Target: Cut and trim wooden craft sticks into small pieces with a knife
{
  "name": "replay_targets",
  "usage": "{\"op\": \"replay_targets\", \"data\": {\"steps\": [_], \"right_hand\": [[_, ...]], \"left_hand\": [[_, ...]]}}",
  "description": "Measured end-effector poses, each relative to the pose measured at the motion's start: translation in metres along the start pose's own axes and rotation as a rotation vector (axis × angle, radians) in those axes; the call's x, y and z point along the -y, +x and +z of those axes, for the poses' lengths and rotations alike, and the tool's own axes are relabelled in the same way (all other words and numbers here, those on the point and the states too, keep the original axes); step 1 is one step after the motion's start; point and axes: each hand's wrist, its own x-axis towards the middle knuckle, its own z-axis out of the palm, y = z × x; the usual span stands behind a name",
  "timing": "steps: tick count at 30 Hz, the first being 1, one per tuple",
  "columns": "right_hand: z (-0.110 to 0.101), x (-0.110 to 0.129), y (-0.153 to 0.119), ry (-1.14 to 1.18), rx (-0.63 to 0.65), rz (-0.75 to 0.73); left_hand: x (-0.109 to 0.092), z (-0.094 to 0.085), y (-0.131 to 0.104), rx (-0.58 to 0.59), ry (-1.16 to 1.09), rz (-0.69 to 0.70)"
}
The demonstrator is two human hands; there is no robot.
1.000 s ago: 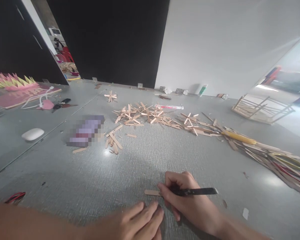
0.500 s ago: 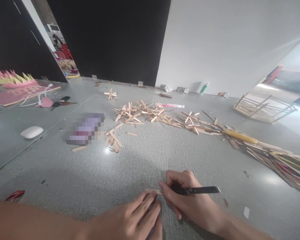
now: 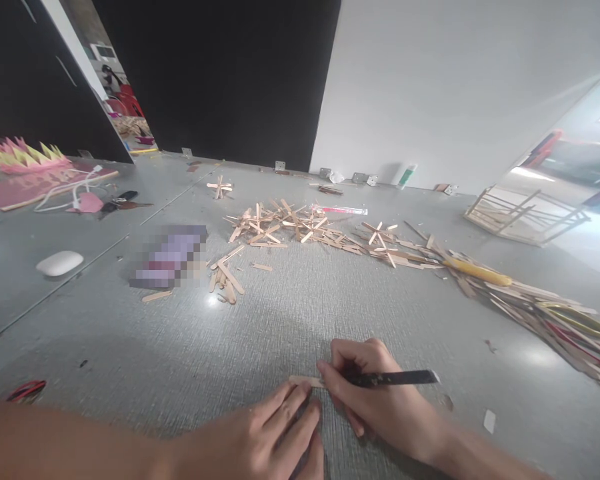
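Note:
My left hand (image 3: pixel 265 430) lies low in the middle, its fingers pressing a flat wooden craft stick (image 3: pixel 299 380) against the grey surface. Only the stick's left end and a short piece between the hands show. Close on its right, my right hand (image 3: pixel 380 403) is closed in a pen-like grip around a slim black craft knife (image 3: pixel 400 379). The knife's back end points right, and its working tip is hidden behind my fingers at the stick.
Craft sticks (image 3: pixel 225 280) and star-shaped stick pieces (image 3: pixel 263 233) lie ahead. A strip pile with a yellow-handled tool (image 3: pixel 480 272) runs right. At left are a white case (image 3: pixel 60 263) and a blurred purple item (image 3: pixel 173 257). A stick frame (image 3: pixel 525 217) stands far right.
The view has shifted very slightly. Both hands, the craft stick and the craft knife keep nearly the same positions.

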Motion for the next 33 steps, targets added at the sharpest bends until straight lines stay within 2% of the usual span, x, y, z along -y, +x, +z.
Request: {"op": "replay_targets", "data": {"steps": [7,14,18,22,25,28,33], "right_hand": [[0.001,0.006,-0.001,-0.049,-0.030,-0.021],[0.002,0.001,-0.001,-0.076,-0.018,-0.065],[0.000,0.002,0.000,0.007,-0.010,-0.033],[-0.015,0.011,0.001,0.250,-0.064,0.025],[-0.031,0.021,0.000,0.234,-0.160,-0.027],[-0.040,0.028,-0.001,0.189,-0.186,-0.038],[-0.028,0.025,-0.003,0.204,-0.118,-0.021]], "left_hand": [[0.000,0.000,0.002,-0.011,0.013,-0.013],[-0.001,0.001,0.000,-0.013,0.011,-0.019],[-0.001,0.001,0.001,-0.020,0.013,-0.020],[0.001,-0.002,0.001,0.009,0.029,0.012],[0.002,-0.004,0.001,0.033,0.051,0.060],[0.004,-0.005,0.000,0.027,0.064,0.086],[0.006,-0.002,0.002,0.042,0.061,0.091]]}}
